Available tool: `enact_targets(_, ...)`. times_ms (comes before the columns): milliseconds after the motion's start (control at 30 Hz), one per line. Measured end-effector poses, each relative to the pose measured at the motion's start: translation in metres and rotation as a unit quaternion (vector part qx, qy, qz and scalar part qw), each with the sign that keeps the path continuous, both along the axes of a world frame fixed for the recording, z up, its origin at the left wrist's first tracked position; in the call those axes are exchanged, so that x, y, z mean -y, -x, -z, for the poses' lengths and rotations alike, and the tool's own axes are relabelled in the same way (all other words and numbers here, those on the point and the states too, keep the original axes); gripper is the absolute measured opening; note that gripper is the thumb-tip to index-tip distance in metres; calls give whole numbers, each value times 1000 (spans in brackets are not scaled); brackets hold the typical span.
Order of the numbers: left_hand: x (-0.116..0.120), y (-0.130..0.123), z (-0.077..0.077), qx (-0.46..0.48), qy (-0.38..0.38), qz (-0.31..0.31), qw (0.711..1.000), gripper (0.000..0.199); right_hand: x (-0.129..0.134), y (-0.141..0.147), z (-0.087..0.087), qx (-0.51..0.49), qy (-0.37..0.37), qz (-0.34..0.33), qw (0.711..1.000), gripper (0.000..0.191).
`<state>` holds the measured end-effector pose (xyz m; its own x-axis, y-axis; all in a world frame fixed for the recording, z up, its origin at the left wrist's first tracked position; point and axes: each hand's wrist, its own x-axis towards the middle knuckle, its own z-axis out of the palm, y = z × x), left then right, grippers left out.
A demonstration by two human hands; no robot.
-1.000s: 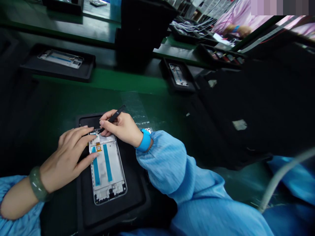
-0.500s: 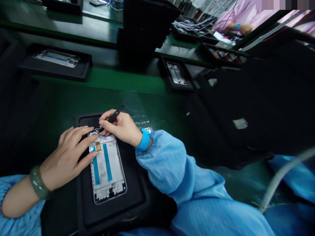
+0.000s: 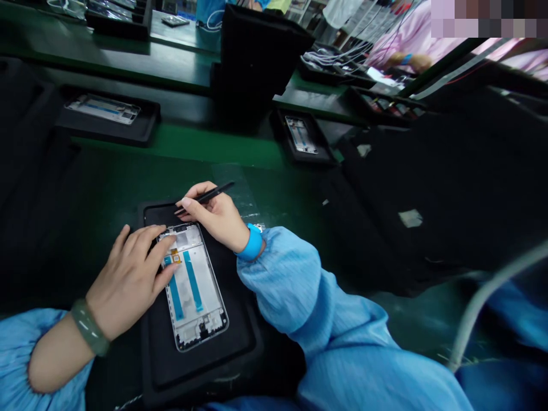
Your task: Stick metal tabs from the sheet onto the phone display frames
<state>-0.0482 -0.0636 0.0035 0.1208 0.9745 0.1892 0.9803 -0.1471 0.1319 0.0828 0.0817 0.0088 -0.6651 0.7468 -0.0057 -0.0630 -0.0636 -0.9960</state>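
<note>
A phone mid-frame [image 3: 194, 288] with a silver inner side lies on a black foam tray [image 3: 160, 374]. It bears two blue strips and a small orange flex cable [image 3: 176, 256]. My left hand [image 3: 128, 274] rests on its upper left edge, fingers spread, with the thumb and index finger on either side of the flex cable. Black tweezers [image 3: 218, 191] are pinched in my right hand [image 3: 216, 217]. Their tips point left, over the tray's top end and just off the phone, partly hidden by my fingers.
Behind, two more black trays hold phone frames, one at left [image 3: 105, 108] and one at right [image 3: 302, 135]. A tall black box [image 3: 261, 57] stands between them. Black foam stacks [image 3: 449, 188] fill the right side. Across the bench is a person in pink [image 3: 417, 34].
My right hand has lifted the tweezers away from the phone's top edge, up onto the tray's top end. My left hand stays on the phone, while the view has shifted slightly.
</note>
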Motion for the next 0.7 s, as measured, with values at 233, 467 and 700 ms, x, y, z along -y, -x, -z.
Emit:
enact_targets(233, 1, 0, 2, 22, 17, -9, 1000, 45, -3, 2, 9, 67, -102, -51, 991, 16)
enact_targets(467, 1, -1, 3, 12, 18, -6, 1000, 47, 0, -1, 4, 113, -203, -70, 970, 15)
enact_targets(700, 1, -1, 3, 27, 21, -7, 999, 46, 4, -2, 1, 118, -241, -60, 961, 11)
